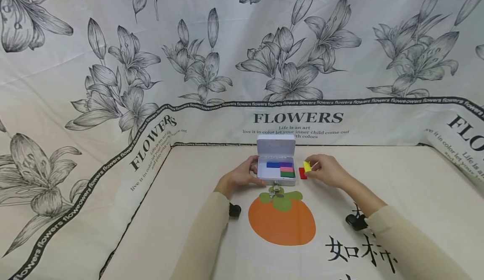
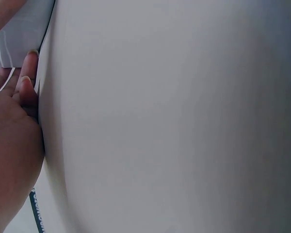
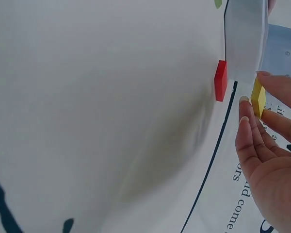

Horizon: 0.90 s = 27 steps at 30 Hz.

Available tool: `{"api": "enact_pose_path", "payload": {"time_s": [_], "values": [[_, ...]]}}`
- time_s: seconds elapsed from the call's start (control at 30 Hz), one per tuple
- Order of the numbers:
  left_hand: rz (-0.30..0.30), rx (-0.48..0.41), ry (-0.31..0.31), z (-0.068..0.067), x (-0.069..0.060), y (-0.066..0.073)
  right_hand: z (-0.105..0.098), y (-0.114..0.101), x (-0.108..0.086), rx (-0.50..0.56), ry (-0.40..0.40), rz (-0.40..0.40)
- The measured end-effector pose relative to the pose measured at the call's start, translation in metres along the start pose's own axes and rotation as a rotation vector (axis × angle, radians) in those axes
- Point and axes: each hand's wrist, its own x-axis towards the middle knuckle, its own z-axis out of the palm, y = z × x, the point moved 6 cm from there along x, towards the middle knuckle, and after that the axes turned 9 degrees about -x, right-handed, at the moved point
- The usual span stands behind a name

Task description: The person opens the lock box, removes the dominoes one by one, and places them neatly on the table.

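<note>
- The right grip [image 1: 326,170] pinches a flat yellow block [image 1: 307,166] between thumb and forefinger, the remaining fingers lying below it.
- That yellow block stands at the right grip's fingertips, just outside the right wall of a white hinged box [image 1: 286,182].
- The left grip [image 1: 243,173] holds this box by its left side, with the thumb at the near corner.
- A red block [image 1: 302,174] rests on the surface [image 1: 181,196], between the box and the right grip; whether it touches the box is hard to tell.
- Inside the box, to the right of the left grip, lie a blue block [image 1: 273,165], a purple block [image 1: 286,165], a pink block [image 1: 286,169] and a green block [image 1: 287,174].
- The lid [image 1: 276,146] stands raised, beyond and between both grips.
- A metal clasp [image 1: 276,183] hangs at the box's front, right of the left grip's thumb.
- Nearer the person than either grip is a printed orange persimmon [image 1: 281,225].
</note>
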Motion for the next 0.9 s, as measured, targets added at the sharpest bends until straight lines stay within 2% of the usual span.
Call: {"api": "enact_pose_path", "payload": {"time_s": [0.57,0.9], "values": [[-0.005,-0.013,0.001,0.0,-0.001,0.001,0.006,0.021,-0.003,-0.021,-0.067,0.074],[-0.018,-0.033,0.008,-0.001,-0.001,0.0,0.011,0.027,0.0,-0.052,-0.093,0.04]]}}
